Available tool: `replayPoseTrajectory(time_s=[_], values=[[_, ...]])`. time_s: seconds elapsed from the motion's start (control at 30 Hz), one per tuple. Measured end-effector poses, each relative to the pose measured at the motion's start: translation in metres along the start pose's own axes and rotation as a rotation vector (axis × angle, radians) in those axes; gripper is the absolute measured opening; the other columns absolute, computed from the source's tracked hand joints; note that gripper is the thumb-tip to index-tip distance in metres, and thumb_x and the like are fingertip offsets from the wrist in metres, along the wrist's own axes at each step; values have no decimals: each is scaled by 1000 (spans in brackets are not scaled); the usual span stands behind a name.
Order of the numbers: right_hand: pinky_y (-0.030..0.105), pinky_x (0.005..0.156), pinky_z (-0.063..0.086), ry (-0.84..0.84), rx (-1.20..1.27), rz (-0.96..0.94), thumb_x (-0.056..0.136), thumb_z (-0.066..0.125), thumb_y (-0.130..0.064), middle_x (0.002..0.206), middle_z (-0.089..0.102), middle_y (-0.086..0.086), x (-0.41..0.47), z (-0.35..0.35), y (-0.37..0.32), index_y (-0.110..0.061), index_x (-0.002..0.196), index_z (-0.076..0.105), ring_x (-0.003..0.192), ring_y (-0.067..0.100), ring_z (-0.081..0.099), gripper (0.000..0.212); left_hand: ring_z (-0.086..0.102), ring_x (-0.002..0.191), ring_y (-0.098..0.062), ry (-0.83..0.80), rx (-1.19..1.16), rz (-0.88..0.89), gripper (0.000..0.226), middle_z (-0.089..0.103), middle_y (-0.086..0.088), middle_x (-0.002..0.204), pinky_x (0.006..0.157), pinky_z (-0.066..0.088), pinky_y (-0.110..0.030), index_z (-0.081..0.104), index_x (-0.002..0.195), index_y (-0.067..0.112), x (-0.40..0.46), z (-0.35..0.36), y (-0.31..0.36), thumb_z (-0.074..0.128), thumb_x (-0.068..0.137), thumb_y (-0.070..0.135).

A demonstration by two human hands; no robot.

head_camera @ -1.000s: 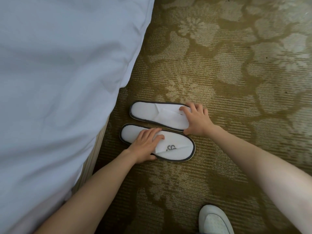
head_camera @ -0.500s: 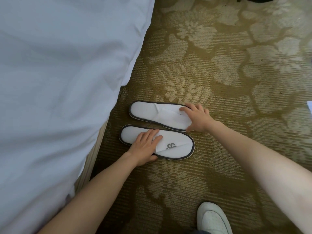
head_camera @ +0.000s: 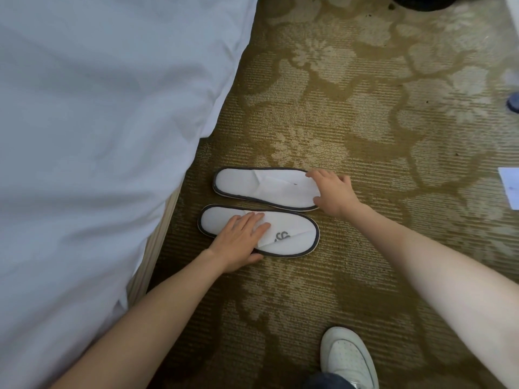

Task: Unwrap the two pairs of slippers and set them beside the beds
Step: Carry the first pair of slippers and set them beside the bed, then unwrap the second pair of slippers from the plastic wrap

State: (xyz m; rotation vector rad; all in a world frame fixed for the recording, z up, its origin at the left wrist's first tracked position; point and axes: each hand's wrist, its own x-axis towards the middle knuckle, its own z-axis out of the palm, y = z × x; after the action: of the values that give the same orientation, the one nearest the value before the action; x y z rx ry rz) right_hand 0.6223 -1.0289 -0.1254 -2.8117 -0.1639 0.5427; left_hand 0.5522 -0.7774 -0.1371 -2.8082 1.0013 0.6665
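Note:
Two flat white slippers with dark edging lie side by side on the patterned carpet, just right of the bed (head_camera: 92,130). The far slipper (head_camera: 261,186) has my right hand (head_camera: 334,193) gripping its toe end, fingers over the top and thumb at the edge. The near slipper (head_camera: 292,234) shows a grey logo; my left hand (head_camera: 241,240) lies flat on its middle, fingers spread, thumb at the near edge. Both slippers rest on the floor.
The bed's white duvet hangs over a wooden base (head_camera: 157,240) at the left. My white shoe (head_camera: 346,357) stands on the carpet at the bottom. A white sheet (head_camera: 509,186) lies at the right edge; a dark object (head_camera: 421,1) sits at the top.
Both hands stay on the slippers. The pair has shifted only slightly; the view has tilted up, bringing the white sheet and dark object into sight.

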Motion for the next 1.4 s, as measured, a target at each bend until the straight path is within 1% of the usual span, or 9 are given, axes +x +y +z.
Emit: replayPoseTrajectory(time_s=[0.13, 0.27, 0.37, 0.5, 0.6, 0.77, 0.97, 1.17, 1.4], values=[[45, 97, 41, 86, 230, 27, 88, 51, -5, 118, 66, 9, -16, -5, -8, -14, 129, 49, 108, 32, 58, 41, 36, 133, -18, 245, -250, -80, 50, 41, -2, 146, 111, 27, -35, 33, 145, 18, -9, -17, 1, 40, 98, 34], [44, 72, 55, 133, 472, 107, 88, 50, -2, 84, 71, 14, -33, -23, -22, -6, 108, 63, 78, 31, 65, 25, 61, 93, -14, 322, -849, -404, 25, 67, 2, 100, 79, 51, -33, 57, 117, 22, -18, -41, 6, 40, 100, 26], [43, 76, 55, 153, 596, 182, 84, 54, 0, 82, 71, 16, -53, -41, -35, -6, 94, 66, 79, 31, 66, 17, 61, 72, -8, 371, -1169, -580, 23, 64, 2, 75, 64, 48, -20, 62, 94, 23, -29, -59, 14, 40, 100, 20], [35, 72, 56, 114, 722, 282, 84, 53, -1, 78, 71, 14, -98, -70, -53, -8, 89, 67, 72, 22, 68, 16, 58, 54, 3, 398, -1342, -681, 26, 63, 1, 71, 48, 43, -7, 61, 83, 28, -65, -90, 35, 43, 98, 16], [20, 62, 53, 104, 738, 343, 84, 53, -1, 67, 68, 4, -135, -100, -73, -9, 88, 67, 60, 11, 64, 16, 58, 57, 2, 386, -1424, -734, 27, 63, 1, 71, 50, 44, -9, 62, 86, 29, -106, -124, 59, 43, 98, 15], [5, 53, 44, 141, 775, 387, 86, 53, -2, 72, 69, 4, -209, -164, -115, -11, 90, 67, 63, 6, 65, 17, 55, 56, 6, 452, -1424, -711, 26, 61, 3, 69, 56, 47, -10, 62, 91, 24, -182, -200, 93, 41, 98, 10], [24, 68, 56, 206, 879, 460, 90, 53, -8, 74, 69, 2, -328, -279, -187, -14, 86, 66, 67, 11, 67, 15, 59, 66, -8, 481, -1490, -760, 25, 62, 2, 74, 67, 52, -21, 62, 99, 15, -298, -333, 124, 38, 100, 9], [20, 63, 50, 170, 970, 479, 87, 58, -11, 73, 72, 1, -434, -389, -258, -21, 80, 67, 65, 9, 68, 15, 59, 65, -9, 462, -1474, -784, 28, 65, 2, 73, 60, 45, -19, 64, 94, 15, -419, -426, 155, 37, 98, 9], [18, 63, 49, -36, 978, 355, 89, 59, -12, 76, 73, -3, -528, -442, -324, -18, 86, 69, 64, 3, 67, 12, 60, 69, -11, 531, -1704, -886, 27, 66, -2, 77, 65, 48, -18, 64, 89, 15, -527, -458, 196, 40, 98, 9]])
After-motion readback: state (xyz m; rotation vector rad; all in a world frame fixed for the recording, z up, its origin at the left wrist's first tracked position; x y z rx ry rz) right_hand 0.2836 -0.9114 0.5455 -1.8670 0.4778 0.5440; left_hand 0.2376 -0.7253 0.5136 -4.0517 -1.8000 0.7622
